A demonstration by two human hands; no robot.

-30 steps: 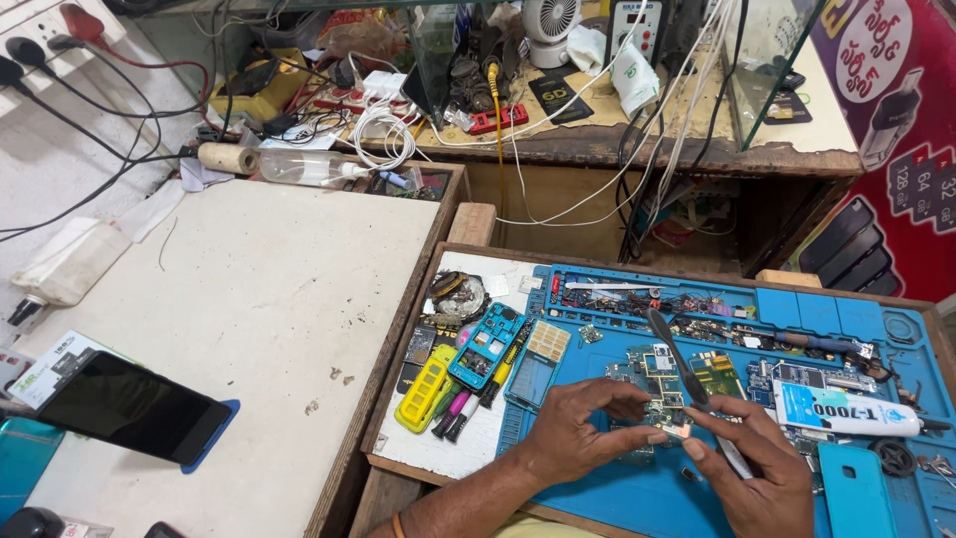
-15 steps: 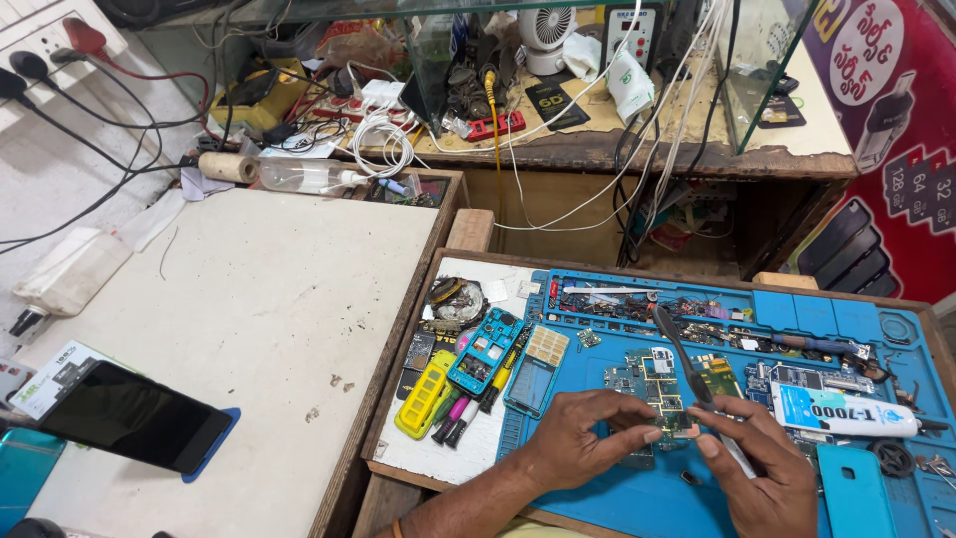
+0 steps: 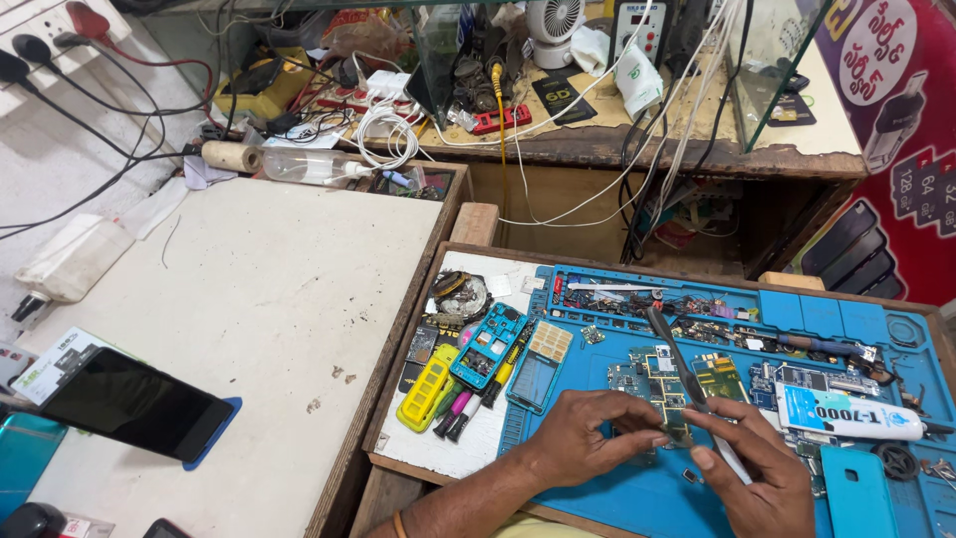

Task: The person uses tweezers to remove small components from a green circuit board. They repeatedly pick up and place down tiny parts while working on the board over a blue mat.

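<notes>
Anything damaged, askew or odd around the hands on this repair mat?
Nothing spilled. The wooden shelf edge behind is chipped and worn, and loose circuit boards crowd the blue mat where the left hand and right hand work.

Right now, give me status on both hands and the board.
Left hand pinning small circuit board on blue mat. Right hand holding tweezers, tip on board. Loose boards and glue tube crowd close.

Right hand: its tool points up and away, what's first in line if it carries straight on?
The right hand would likely meet the parts-filled tray row of the blue mat; depth is unclear.
</notes>
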